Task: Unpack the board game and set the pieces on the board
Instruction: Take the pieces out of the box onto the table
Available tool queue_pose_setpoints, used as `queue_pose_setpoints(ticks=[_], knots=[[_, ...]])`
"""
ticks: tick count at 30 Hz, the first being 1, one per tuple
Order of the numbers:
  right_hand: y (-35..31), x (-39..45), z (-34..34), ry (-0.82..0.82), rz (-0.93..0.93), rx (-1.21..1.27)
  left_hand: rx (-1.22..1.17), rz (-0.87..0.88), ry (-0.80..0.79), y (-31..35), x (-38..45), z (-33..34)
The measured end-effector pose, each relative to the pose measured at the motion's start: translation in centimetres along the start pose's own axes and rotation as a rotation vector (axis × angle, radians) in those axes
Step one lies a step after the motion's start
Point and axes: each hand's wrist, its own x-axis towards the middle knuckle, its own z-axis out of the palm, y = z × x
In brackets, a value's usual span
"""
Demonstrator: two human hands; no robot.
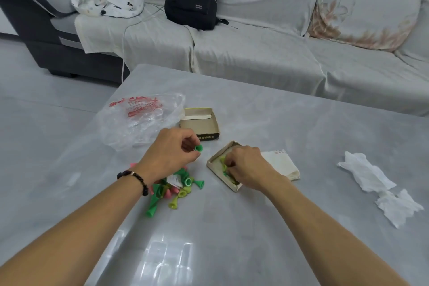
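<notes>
Piece heap (173, 189) beside box (226, 169).

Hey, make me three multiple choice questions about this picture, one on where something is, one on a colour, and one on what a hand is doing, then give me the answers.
1. Where is the black bag?
A. on the sofa
B. on the table
C. on the floor

2. What colour is the piece held by the left hand?
A. pink
B. green
C. white

3. What is the right hand doing?
A. resting flat on the table
B. holding the plastic bag
C. reaching into the tilted box tray

Answers: 1 A, it sits on the sofa cover behind the table. 2 B, a green piece shows at the fingertips. 3 C, its curled fingers are inside the tray among green pieces.
</notes>
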Motion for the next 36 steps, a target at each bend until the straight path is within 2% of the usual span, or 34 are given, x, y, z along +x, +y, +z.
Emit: queue_pose_setpoints(ticks=[4, 6, 9, 14, 17, 20, 22, 29, 34, 36], knots=[[-0.7, -0.1, -0.7, -0.025, 0.023, -0.093, -0.020, -0.017, 0.026, -0.4, -1.1, -0.9], [-1.5, -0.2, -1.5, 0.033, 0.058, -0.087, -0.040, -0.023, 0.048, -0.6, -1.9, -1.8], [-3.6, -0.8, -2.7, 0.125, 0.060, 0.073, -0.069, -0.050, 0.066, -0.9, -3.4, -3.2], [-9.2, -2.5, -1.0, -0.046, -0.106, 0.119, -0.176, -0.071, 0.132, -2.6, -8.4, -4.6], [-10.5, -2.9, 0.4, -0.048, -0.110, 0.118, -0.017, -0.047, 0.146, -4.2, -10.9, -5.1], [-11.2, -3.2, 0.9, -0.010, -0.114, 0.142, 0.286, 0.033, 0.025, -5.1, -11.8, -4.8], [-11.4, -3.3, 1.0, 0.000, -0.121, 0.176, 0.387, 0.039, -0.038, -5.0, -11.8, -4.4], [-9.2, -4.0, -0.3, 0.041, -0.147, 0.264, 0.456, 0.018, -0.055, -3.6, -10.1, -4.9], [-3.0, -3.4, -2.2, 0.171, 0.070, 0.278, 0.489, 0.091, -0.057, -1.3, -7.0, -3.0], [-0.9, -3.0, -2.4, 0.109, 0.155, 0.281, 0.477, 0.132, -0.092, 0.2, -5.1, -1.5]])
